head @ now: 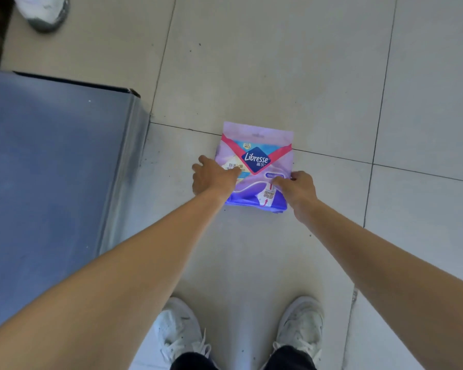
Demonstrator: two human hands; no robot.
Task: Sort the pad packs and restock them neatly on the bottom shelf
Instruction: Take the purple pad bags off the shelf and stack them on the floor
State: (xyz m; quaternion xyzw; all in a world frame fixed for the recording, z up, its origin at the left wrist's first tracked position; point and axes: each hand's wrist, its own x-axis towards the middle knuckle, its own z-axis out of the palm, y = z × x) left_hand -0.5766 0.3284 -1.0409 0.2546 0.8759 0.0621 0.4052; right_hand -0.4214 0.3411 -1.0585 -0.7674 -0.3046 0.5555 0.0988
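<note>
- Gripping the pad pack [254, 166] from both sides: it's on the floor [278, 76], front up, lying across a tile joint, just right of the blue-grey unit [51, 169] & near its corner.
- L hand [213, 177] takes the pack's left edge. Thumb lies across the front, the other fingers go down the side, slightly spread.
- R hand [297, 189] takes the lower right edge. Thumb & forefinger pinch the front by the tear strip, the rest are curled at the side.
- Why 2 hands, prob.: the soft bag would sag if lifted by one corner. Held at both sides it stays flat & square, ready to be stacked.
- Containers: no bin or box w/ packs in view. Can't tell if the unit is the shelf, a case or sth else, as only its top shows.
- Own shoes [181, 327] at the near edge of the floor, well apart from the pack; another person's shoe [44, 12] at the far left corner.
- Bottom shelf itself not in view.
</note>
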